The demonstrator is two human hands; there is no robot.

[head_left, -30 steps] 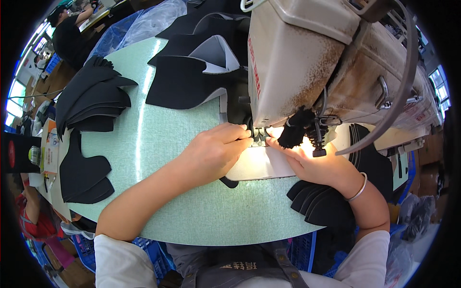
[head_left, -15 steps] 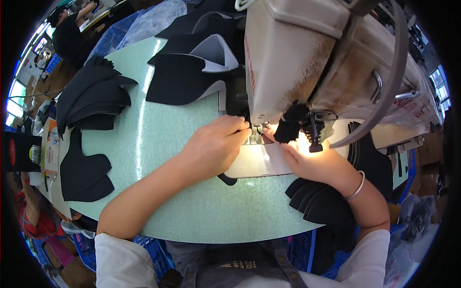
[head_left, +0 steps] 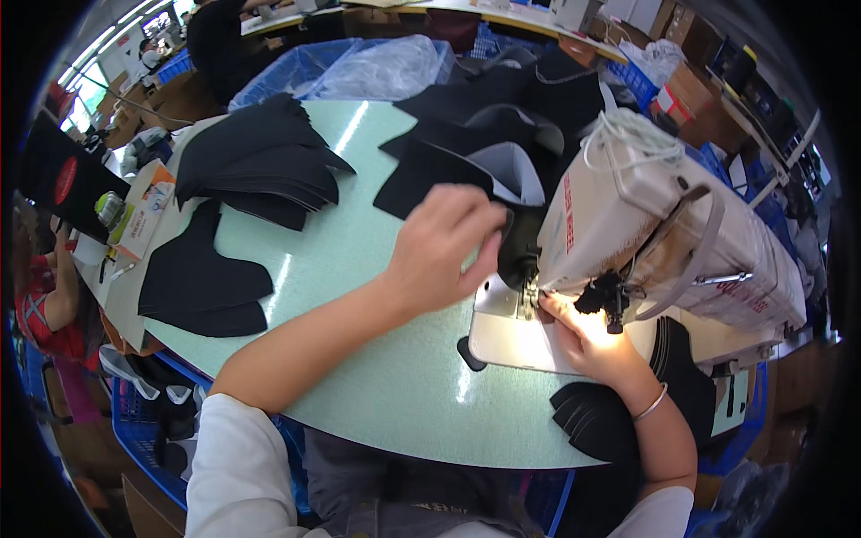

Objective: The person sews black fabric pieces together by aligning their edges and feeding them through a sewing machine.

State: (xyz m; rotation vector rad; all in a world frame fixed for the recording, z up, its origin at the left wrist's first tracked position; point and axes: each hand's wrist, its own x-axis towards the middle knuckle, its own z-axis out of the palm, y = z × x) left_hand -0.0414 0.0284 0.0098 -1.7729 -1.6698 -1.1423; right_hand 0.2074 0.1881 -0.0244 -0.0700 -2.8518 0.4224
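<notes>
A white sewing machine (head_left: 583,215) stands on the pale green table, its lamp lighting the needle and presser foot (head_left: 527,300). My left hand (head_left: 446,242) is raised left of the machine head, fingers curled and thumb bent in, pinching the edge of a black fabric piece (head_left: 516,247) behind the foot. My right hand (head_left: 592,341) rests on the metal bed plate (head_left: 511,336), its fingers drawn together with the tips beside the presser foot. Whatever those fingers hold is too small to see. More black pieces (head_left: 466,175) with grey undersides lie heaped behind.
Stacked black fabric pieces (head_left: 260,157) and a few loose ones (head_left: 206,282) lie at left. Another fanned stack (head_left: 592,421) sits under my right forearm. Beyond the table is a blue crate (head_left: 305,67) with clear plastic. Other people work at far left.
My left hand has lifted away from the needle area, upward and back. My right hand stays beside the presser foot. The whole view has shifted, showing more of the room behind the machine.
</notes>
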